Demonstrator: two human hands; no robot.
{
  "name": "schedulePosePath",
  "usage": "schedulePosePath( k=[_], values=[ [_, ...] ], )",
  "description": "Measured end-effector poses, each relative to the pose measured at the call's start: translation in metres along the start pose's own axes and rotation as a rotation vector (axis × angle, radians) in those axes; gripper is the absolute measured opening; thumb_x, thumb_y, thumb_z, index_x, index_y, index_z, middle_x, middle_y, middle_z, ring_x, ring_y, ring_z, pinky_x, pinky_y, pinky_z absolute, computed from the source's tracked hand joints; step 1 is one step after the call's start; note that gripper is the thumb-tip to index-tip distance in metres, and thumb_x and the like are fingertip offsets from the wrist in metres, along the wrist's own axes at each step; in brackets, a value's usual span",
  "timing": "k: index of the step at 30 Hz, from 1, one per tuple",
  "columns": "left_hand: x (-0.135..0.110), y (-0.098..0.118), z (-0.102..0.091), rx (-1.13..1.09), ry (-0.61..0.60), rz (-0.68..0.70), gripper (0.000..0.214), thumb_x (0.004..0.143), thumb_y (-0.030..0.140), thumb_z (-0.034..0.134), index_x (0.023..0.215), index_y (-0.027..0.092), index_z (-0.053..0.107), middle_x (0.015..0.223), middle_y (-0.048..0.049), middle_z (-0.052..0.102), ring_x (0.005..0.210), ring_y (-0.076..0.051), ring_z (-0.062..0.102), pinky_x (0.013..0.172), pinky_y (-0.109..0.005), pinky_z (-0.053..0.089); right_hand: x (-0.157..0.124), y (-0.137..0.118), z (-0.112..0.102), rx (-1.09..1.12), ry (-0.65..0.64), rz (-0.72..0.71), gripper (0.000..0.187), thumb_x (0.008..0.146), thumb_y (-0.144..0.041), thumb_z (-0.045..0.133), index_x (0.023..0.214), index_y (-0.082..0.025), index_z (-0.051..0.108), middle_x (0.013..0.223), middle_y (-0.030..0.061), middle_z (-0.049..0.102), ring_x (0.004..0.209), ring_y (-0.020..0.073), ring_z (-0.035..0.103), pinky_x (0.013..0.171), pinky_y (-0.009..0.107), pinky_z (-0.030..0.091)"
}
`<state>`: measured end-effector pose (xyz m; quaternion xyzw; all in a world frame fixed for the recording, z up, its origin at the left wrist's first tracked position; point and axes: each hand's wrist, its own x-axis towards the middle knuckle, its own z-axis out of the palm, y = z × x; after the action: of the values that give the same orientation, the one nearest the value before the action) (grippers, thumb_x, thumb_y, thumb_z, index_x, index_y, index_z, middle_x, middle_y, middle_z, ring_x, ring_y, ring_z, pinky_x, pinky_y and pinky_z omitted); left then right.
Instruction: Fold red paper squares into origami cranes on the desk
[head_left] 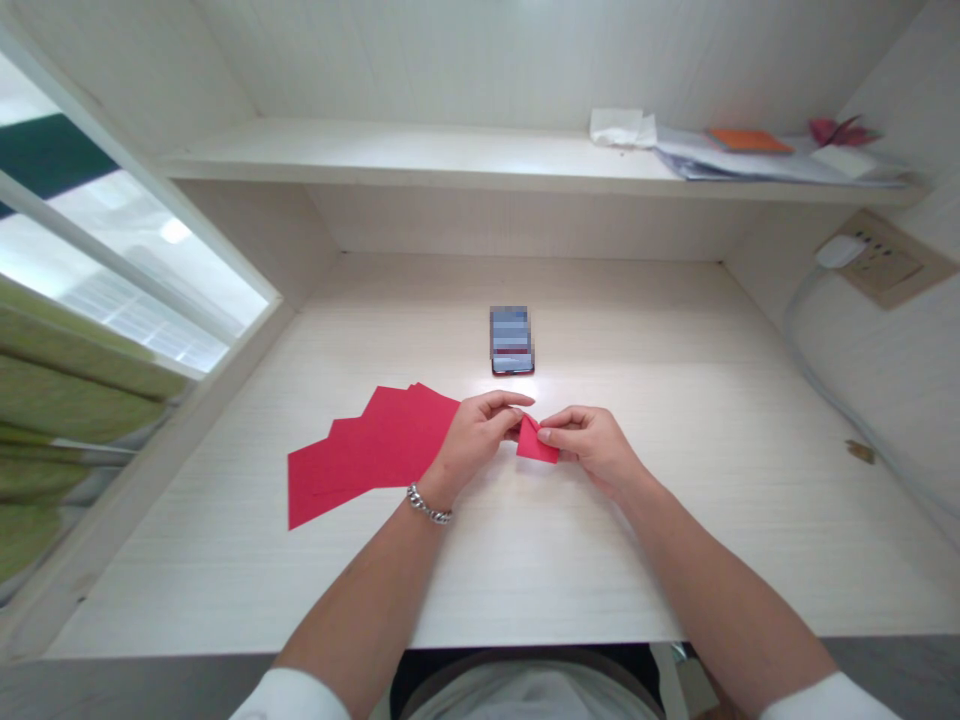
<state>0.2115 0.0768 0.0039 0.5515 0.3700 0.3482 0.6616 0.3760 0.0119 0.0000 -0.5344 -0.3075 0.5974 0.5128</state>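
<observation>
A small folded piece of red paper (534,448) is held between my two hands over the desk. My left hand (480,435) pinches its upper left side with thumb and fingers, and a silver chain bracelet (429,505) circles that wrist. On the other side, my right hand (589,443) grips the paper's right edge between thumb and forefinger. Several red paper sheets (375,440) lie fanned out to the left, partly covered by my left hand. Just beyond my hands a phone (512,340) rests on the desk with its screen lit.
A shelf (420,155) spans the back, bearing a white tissue pack (622,128), papers, an orange pad (750,141) and a red folded paper shape (844,132). On the right wall a white plug (840,251) sits in a socket, its cable hanging down. A green curtain (67,400) hangs at left.
</observation>
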Motion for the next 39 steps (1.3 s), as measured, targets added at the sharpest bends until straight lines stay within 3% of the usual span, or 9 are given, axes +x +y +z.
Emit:
schedulePosePath(
  k=[9,23,32,39],
  values=[
    [-0.0017,-0.0025,-0.0010,0.077,-0.016,0.058,0.038,0.070,0.027,0.076,0.104,0.012,0.067,0.082,-0.0091,0.073,0.076,-0.018,0.069,0.070,-0.028,0.054,0.0014,0.0038,-0.0022,-0.104,-0.001,-0.128,0.024,0.059,-0.029,0.082,0.077,-0.015,0.075,0.072,0.0063,0.073,0.064,0.0175,0.065,0.061,0.030,0.051],
    [-0.0012,-0.0010,-0.0004,-0.013,-0.011,0.023,0.032,0.069,0.023,0.076,0.099,0.011,0.069,0.082,-0.0095,0.074,0.074,-0.018,0.069,0.069,-0.028,0.055,0.0016,0.0060,-0.0035,-0.139,-0.027,-0.146,0.023,0.060,-0.027,0.081,0.079,-0.016,0.074,0.074,0.0063,0.074,0.066,0.0182,0.067,0.062,0.030,0.051],
    [-0.0024,-0.0009,-0.0013,0.065,0.012,0.021,0.035,0.069,0.023,0.075,0.102,0.011,0.067,0.079,-0.0097,0.074,0.071,-0.019,0.069,0.066,-0.029,0.054,0.0029,0.0030,-0.0031,-0.053,-0.068,0.014,0.026,0.060,-0.033,0.082,0.078,-0.016,0.074,0.072,0.0060,0.072,0.070,0.0187,0.066,0.063,0.031,0.054],
    [-0.0015,-0.0017,-0.0012,0.051,0.016,-0.009,0.035,0.068,0.022,0.075,0.100,0.011,0.068,0.077,-0.0091,0.074,0.068,-0.017,0.068,0.064,-0.026,0.052,0.0046,0.0053,-0.0056,-0.053,-0.083,0.026,0.028,0.057,-0.031,0.083,0.079,-0.015,0.074,0.072,0.0059,0.071,0.069,0.0176,0.065,0.062,0.030,0.054]
  ],
)
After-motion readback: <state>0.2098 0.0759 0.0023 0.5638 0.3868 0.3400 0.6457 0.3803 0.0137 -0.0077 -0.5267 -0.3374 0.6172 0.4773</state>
